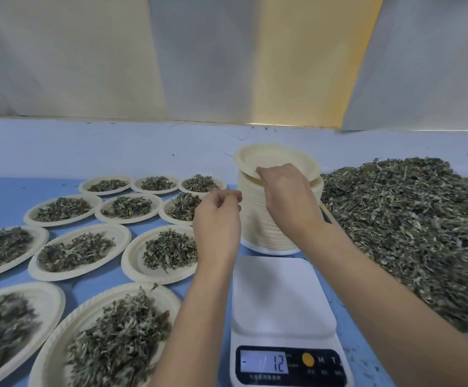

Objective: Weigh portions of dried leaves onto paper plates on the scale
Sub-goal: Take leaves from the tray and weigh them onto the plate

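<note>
Head view. The right hand (pixel 285 191) is gripping the near rim of the top paper plate (pixel 271 160), fingers curled over the edge, and is holding it tilted above the stack of paper plates (pixel 263 224) in the centre of the frame. The left hand (pixel 217 219) is hovering just left of the stack with its fingers curled and the fingertips close to the stack's side. Whether it is pinching or touching anything cannot be told.

The scale (pixel 280 303) is sitting in the lower centre, directly in front of the stack, with both forearms passing over or beside it. Its white platform is showing, and its display (pixel 265 362) is showing blurred digits that look like 12.

The loose pile of dried leaves (pixel 411 227) is filling the right side of the frame, just beside the stack. Eleven filled plates (pixel 122 236), each carrying a portion of leaves, are lying in rows across the left and lower left on the blue table (pixel 3 196). Pale panels (pixel 227 60) are standing along the top of the frame.
</note>
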Motion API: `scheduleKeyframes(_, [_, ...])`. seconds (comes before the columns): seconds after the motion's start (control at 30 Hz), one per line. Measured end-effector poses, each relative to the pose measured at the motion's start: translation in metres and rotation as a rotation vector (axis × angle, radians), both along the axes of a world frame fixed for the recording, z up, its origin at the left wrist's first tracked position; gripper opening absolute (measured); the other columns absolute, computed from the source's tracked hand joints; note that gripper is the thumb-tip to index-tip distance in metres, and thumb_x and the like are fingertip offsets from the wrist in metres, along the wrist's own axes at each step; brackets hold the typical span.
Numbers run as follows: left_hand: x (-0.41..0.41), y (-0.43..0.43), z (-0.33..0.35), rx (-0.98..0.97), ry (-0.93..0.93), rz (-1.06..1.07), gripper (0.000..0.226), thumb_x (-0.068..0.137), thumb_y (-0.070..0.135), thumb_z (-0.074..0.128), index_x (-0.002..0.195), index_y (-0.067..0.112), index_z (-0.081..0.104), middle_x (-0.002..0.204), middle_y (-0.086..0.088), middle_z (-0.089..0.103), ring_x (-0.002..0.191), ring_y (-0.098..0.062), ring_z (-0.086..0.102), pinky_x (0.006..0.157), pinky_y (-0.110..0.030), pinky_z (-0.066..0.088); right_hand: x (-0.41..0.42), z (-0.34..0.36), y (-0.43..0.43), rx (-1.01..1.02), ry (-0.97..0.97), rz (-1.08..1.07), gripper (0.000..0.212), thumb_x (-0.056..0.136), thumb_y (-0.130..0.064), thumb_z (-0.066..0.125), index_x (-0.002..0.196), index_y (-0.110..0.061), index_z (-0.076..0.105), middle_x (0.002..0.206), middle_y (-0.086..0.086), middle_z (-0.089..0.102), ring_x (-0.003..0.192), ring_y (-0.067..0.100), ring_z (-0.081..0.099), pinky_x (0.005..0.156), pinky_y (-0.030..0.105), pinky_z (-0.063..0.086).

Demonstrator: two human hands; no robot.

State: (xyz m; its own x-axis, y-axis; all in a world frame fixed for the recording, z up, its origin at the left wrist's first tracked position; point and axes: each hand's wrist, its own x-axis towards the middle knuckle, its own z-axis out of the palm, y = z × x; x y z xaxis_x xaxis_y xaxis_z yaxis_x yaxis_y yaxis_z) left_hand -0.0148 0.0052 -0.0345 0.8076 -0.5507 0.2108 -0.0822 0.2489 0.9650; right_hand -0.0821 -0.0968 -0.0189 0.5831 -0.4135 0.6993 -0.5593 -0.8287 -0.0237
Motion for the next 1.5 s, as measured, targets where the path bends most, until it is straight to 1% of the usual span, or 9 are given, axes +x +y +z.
scheduleKeyframes(0.17, [0.004,0.006,0.005,-0.079,0.186,-0.069,0.02,0.097,0.027,0.05,0.095,0.012,0.063,0.088,-0.004,0.07,0.07,-0.014,0.066,0.069,-0.028,0.052,-0.01,-0.014,0.032,-0.212,-0.195,0.295,0.035,0.07,0.017,0.061,0.104,0.011,0.067,0.087,0.018,0.07,0.077,0.036,0.064,0.069,0.037,0.054])
scheduleKeyframes(0.33, [0.017,0.016,0.007,-0.108,0.134,0.046,0.013,0.091,0.014,0.058,0.081,0.007,0.057,0.069,-0.006,0.058,0.057,-0.015,0.053,0.052,-0.02,0.045,-0.022,-0.033,0.053,-0.326,-0.143,0.362,0.027,0.083,0.001,0.057,0.106,-0.002,0.071,0.101,0.006,0.072,0.094,0.026,0.067,0.1,0.044,0.045])
scheduleKeyframes(0.57, [0.02,0.027,0.014,-0.003,-0.01,-0.027,0.018,0.088,0.008,0.055,0.102,0.018,0.06,0.091,0.003,0.065,0.073,-0.016,0.062,0.062,-0.031,0.057,-0.048,-0.007,0.051,0.48,-0.7,0.178,0.048,0.097,-0.024,0.052,0.143,-0.016,0.042,0.152,-0.006,0.033,0.138,0.005,0.022,0.115,0.023,0.015])
scheduleKeyframes(0.7, [0.019,0.034,0.013,0.148,-0.248,-0.07,0.044,0.09,0.017,0.056,0.131,0.032,0.049,0.099,0.012,0.06,0.067,-0.01,0.06,0.047,-0.02,0.047,-0.067,-0.003,0.043,0.784,-0.944,0.204,0.033,0.095,-0.018,0.056,0.128,-0.015,0.06,0.126,-0.009,0.062,0.116,-0.001,0.055,0.106,0.027,0.042])
scheduleKeyframes(0.9, [0.02,0.052,0.009,0.284,-0.312,-0.098,0.019,0.09,0.02,0.059,0.077,0.027,0.071,0.064,0.0,0.069,0.048,-0.018,0.052,0.049,-0.027,0.037,-0.092,-0.009,0.043,0.822,-1.094,0.12,0.025,0.09,-0.027,0.06,0.072,-0.02,0.076,0.081,0.002,0.075,0.088,0.016,0.071,0.085,0.048,0.054])
scheduleKeyframes(1.07, [0.024,0.055,0.009,0.561,-0.254,-0.148,0.028,0.091,0.025,0.059,0.074,0.004,0.07,0.063,-0.005,0.07,0.035,-0.015,0.055,0.035,-0.019,0.035,-0.101,-0.031,0.036,0.873,-1.037,0.045,0.043,0.095,-0.032,0.047,0.066,-0.017,0.075,0.066,-0.004,0.073,0.066,0.008,0.07,0.07,0.021,0.052])
scheduleKeyframes(1.23, [0.027,0.042,-0.004,0.707,-0.121,-0.245,0.028,0.095,0.027,0.055,0.088,0.001,0.059,0.096,-0.017,0.068,0.074,-0.029,0.07,0.07,-0.039,0.059,-0.102,-0.059,0.031,0.948,-0.9,-0.053,0.046,0.092,-0.026,0.047,0.053,-0.025,0.071,0.061,-0.006,0.071,0.064,0.011,0.068,0.067,0.03,0.052])
scheduleKeyframes(1.33, [0.025,0.042,-0.007,0.766,-0.093,-0.26,0.034,0.096,0.031,0.053,0.088,0.0,0.065,0.097,-0.012,0.07,0.049,-0.025,0.067,0.034,-0.017,0.042,-0.102,-0.069,0.03,0.934,-0.853,-0.108,0.053,0.094,-0.028,0.048,0.045,-0.031,0.067,0.058,-0.009,0.07,0.068,0.017,0.068,0.07,0.035,0.052])
scheduleKeyframes(1.5, [0.024,0.045,-0.007,0.823,-0.082,-0.268,0.036,0.095,0.036,0.054,0.088,0.002,0.065,0.099,-0.013,0.066,0.045,-0.025,0.066,0.031,-0.017,0.039,-0.102,-0.069,0.031,0.882,-0.76,-0.157,0.054,0.094,-0.025,0.047,0.043,-0.032,0.064,0.056,-0.009,0.068,0.066,0.022,0.067,0.067,0.038,0.055])
